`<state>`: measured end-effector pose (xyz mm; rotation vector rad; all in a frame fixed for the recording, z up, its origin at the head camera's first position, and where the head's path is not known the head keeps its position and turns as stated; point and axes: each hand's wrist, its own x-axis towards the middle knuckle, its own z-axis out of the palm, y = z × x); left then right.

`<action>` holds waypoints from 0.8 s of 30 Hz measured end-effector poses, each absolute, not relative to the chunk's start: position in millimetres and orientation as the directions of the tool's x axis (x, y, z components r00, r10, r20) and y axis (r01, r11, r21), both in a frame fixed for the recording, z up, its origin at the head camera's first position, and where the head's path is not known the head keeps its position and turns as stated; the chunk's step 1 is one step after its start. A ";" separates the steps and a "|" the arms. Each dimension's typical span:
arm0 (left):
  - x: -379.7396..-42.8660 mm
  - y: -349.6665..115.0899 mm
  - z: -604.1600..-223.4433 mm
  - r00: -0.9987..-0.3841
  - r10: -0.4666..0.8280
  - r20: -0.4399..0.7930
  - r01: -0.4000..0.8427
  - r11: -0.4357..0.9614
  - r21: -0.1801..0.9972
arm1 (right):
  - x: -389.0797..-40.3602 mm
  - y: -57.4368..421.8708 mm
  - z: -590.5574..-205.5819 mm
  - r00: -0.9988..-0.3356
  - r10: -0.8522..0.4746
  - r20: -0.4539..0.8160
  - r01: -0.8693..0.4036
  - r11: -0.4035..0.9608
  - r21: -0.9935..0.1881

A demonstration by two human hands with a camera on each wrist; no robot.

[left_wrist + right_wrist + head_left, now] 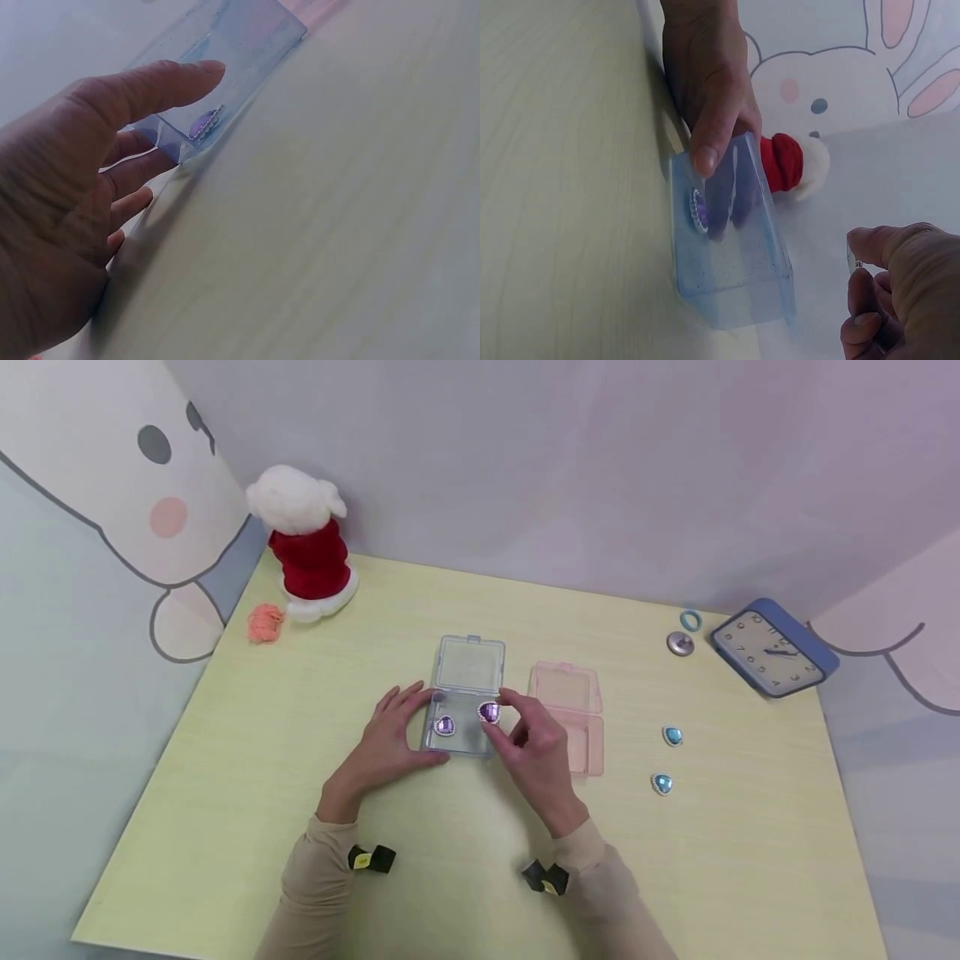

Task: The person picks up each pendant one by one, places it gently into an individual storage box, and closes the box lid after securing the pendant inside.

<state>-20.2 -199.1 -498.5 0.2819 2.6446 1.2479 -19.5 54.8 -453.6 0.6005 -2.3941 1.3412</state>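
A clear blue plastic box (pixel 467 742) lies on the table with its lid (pixel 470 664) folded back. My left hand (pixel 390 735) holds the box at its left end, thumb along the near wall and fingers at the far side. Inside, at the left, sits a purple heart-shaped gem (pixel 445 725) with a beaded silver edge. Between thumb and forefinger, my right hand (pixel 542 752) pinches a second purple gem (pixel 489 712) over the right part of the box. In the right wrist view, the fingers mostly hide that gem.
Right of the blue box stands an open pink box (pixel 592 743). Two blue gems (pixel 672 736) lie farther right. Towards the back right are a round metal knob (pixel 680 643), a blue ring (pixel 691 621) and a clock (pixel 772 650). A plush toy (pixel 311 560) and orange yarn (pixel 265 623) occupy the back left.
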 end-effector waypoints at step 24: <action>-19.9 -197.4 -493.4 -0.959 0.251 -0.132 0.061 0.638 0.768 | -26.4 33.8 -459.3 -0.877 -0.316 0.361 -0.479 0.531 -0.699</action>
